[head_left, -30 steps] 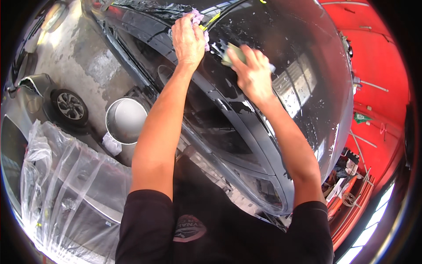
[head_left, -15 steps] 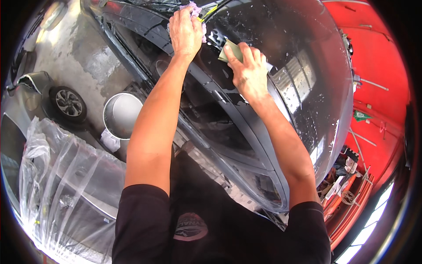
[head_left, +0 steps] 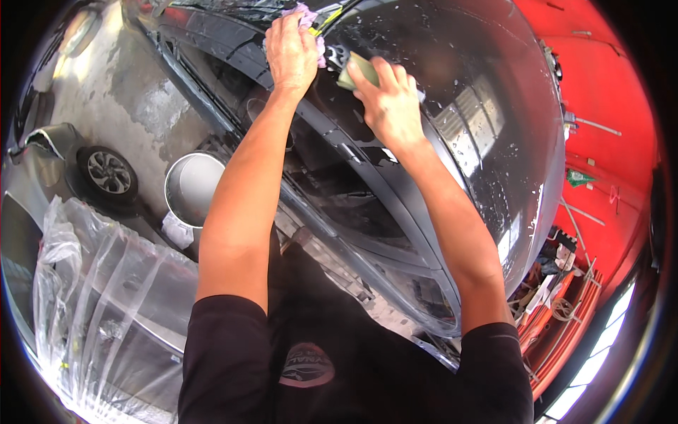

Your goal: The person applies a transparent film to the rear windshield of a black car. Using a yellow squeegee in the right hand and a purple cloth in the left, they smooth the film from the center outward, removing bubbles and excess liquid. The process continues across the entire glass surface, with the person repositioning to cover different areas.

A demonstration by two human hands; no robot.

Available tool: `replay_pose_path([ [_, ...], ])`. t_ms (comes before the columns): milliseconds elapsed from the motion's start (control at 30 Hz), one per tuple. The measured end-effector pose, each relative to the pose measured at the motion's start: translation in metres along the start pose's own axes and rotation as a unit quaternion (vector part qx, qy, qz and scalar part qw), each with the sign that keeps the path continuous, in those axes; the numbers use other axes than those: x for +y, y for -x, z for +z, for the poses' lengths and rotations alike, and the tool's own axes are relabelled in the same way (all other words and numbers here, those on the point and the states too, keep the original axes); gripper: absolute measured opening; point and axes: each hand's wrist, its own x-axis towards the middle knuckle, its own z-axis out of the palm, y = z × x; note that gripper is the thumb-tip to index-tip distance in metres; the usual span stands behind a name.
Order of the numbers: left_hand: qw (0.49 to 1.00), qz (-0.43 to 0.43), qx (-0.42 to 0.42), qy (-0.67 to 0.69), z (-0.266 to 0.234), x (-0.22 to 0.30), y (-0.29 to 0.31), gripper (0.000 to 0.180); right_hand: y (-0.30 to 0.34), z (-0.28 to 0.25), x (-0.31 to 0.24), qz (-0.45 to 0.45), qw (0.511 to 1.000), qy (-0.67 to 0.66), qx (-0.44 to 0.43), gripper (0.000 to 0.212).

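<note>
The right hand (head_left: 392, 99) gripped a pale green pad (head_left: 357, 71), thumb along its near side and fingers over its back, holding it against the dark roof (head_left: 452, 49). The pad looked light, thin and fairly stiff, though able to flex; wet, it was probably slippery, so a flat hold across its back seemed safest. The left hand (head_left: 291, 53) held a bunched purple cloth (head_left: 304, 14) at the roof's edge, fingertips hidden. The cloth seemed soft, light and hard to harm, best taken in a loose bunch. White suds (head_left: 338, 56) lay between cloth and pad; the glossy roof, flecked with drops, was likely slick. Yellow tape (head_left: 328, 20) sat just beside the cloth.

No writing could be made out on pad or cloth. The black shirt (head_left: 402, 360) carried a reddish-edged oval print (head_left: 307, 365) with pale lettering. Farther out, the bucket (head_left: 171, 191) showed no readable label.
</note>
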Motion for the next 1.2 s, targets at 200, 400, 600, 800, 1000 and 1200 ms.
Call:
replay_pose_path([
  [200,0.999,-0.036,-0.016,-0.031,-0.002,0.016,0.004,0.029,0.198,-0.098,0.029,0.097,0.995,0.017,-0.017,0.057],
  [400,0.996,-0.076,-0.042,-0.01,-0.002,0.022,0.0,0.03,0.024,-0.018,0.024,0.02,0.999,0.028,0.032,0.053],
  [600,0.984,-0.004,-0.164,-0.072,-0.02,-0.005,-0.023,0.027,0.068,-0.042,0.031,0.027,0.999,-0.007,-0.028,0.057],
  [800,0.998,-0.023,-0.055,-0.012,-0.015,-0.007,-0.022,0.022,-0.026,0.001,0.016,-0.005,1.0,0.022,0.002,0.054],
  [1000,0.999,-0.039,-0.033,-0.01,-0.013,-0.014,-0.019,0.023,-0.034,-0.001,0.014,-0.008,0.999,-0.011,-0.037,0.06],
  [1200,0.997,-0.058,-0.046,0.004,-0.012,-0.004,-0.02,0.023,-0.062,0.01,0.019,-0.004,0.999,0.023,-0.029,0.055],
])
